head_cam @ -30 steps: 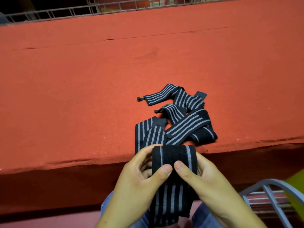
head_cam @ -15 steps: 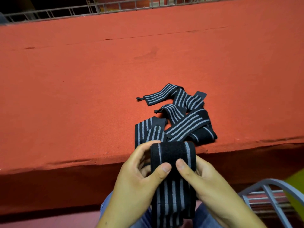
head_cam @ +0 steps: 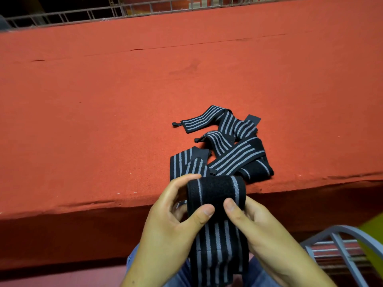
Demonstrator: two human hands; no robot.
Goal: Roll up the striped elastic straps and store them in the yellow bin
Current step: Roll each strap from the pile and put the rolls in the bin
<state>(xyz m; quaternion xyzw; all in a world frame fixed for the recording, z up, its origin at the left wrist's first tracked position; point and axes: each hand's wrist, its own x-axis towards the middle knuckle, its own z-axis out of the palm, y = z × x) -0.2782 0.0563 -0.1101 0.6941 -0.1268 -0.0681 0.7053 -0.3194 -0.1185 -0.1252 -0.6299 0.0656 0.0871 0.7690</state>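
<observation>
A black strap with grey stripes is partly rolled between my two hands, just in front of the table's near edge. My left hand grips the roll from the left, thumb pressed on its front. My right hand holds it from the right, thumb beside the left one. The unrolled tail hangs down over my lap. A loose pile of striped straps lies on the red table close behind the roll. A sliver of the yellow bin shows at the right edge.
The red felt-covered table stretches wide, with a metal railing along its far side. A grey metal frame stands at the lower right, next to the yellow bin.
The roll has risen slightly and turned a little between my thumbs; more of the tail is wound in. The pile on the table has not moved.
</observation>
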